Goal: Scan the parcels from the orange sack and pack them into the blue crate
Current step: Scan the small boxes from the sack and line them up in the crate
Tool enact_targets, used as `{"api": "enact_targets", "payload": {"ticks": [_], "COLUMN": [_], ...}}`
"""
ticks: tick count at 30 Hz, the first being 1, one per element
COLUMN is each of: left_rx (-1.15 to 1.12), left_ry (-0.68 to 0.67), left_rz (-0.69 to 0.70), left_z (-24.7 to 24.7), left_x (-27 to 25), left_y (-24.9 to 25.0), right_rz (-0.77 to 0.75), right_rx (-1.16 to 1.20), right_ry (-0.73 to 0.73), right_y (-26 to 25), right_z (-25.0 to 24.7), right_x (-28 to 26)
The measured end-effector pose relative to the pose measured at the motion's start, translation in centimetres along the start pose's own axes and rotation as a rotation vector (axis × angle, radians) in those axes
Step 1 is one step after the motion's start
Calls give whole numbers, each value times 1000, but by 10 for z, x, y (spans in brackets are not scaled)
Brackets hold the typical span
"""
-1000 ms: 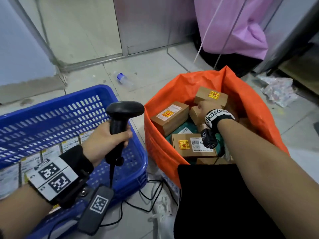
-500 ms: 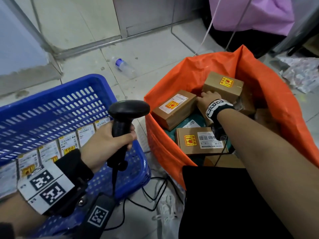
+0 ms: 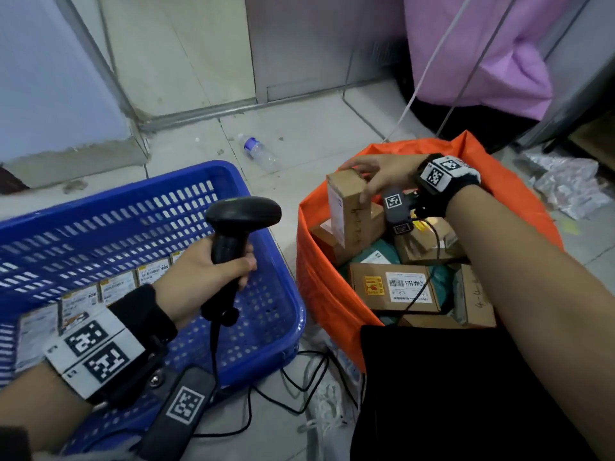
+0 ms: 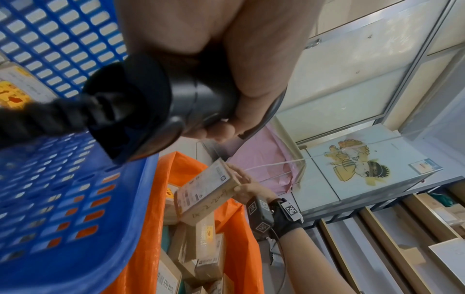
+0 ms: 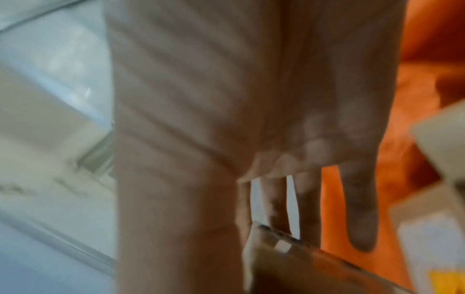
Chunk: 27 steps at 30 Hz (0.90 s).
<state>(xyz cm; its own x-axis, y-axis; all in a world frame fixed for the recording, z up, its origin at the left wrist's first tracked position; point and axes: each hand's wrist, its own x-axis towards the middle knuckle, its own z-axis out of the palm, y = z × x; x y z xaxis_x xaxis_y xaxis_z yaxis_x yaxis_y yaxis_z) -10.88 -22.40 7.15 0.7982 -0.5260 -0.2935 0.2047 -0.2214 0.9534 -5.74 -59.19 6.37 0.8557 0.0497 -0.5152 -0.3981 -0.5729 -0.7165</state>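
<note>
The blue crate (image 3: 273,314) is sitting rim-close to the orange sack (image 3: 319,294). The right hand (image 3: 382,174) is gripping an upright parcel (image 3: 349,207) above the sack's mouth; the left-wrist view is showing its label. The left hand (image 3: 199,277) is clasping the scanner (image 3: 233,227).

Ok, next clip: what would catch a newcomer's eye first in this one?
The bright orange sack at right, full of cardboard parcels, with the right hand gripping a small brown parcel upright above the pile. Next the blue crate at left, a row of labelled parcels along its near side. Over it, the left hand holds a black barcode scanner, its cable trailing down to the floor.
</note>
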Motion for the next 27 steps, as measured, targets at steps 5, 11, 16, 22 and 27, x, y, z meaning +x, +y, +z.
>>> {"api": "enact_targets", "payload": {"ticks": [5, 11, 16, 22, 27], "left_rx": [20, 35, -25, -58, -144], "left_ry": [99, 207, 272, 348, 429], "left_rz": [46, 69, 97, 84, 33], "left_z": [-38, -101, -134, -170, -198], "left_x": [-37, -95, -135, -162, -170], "left_y": [14, 21, 20, 6, -18], "right_rz": [-122, -213, -301, -403, -421], "right_rx": [231, 96, 237, 59, -76], "right_ry": [-92, -107, -124, 7, 15], "right_y": [-64, -126, -170, -193, -196], "right_z": [48, 80, 111, 215, 279], "right_x": [-9, -30, -43, -13, 13]}}
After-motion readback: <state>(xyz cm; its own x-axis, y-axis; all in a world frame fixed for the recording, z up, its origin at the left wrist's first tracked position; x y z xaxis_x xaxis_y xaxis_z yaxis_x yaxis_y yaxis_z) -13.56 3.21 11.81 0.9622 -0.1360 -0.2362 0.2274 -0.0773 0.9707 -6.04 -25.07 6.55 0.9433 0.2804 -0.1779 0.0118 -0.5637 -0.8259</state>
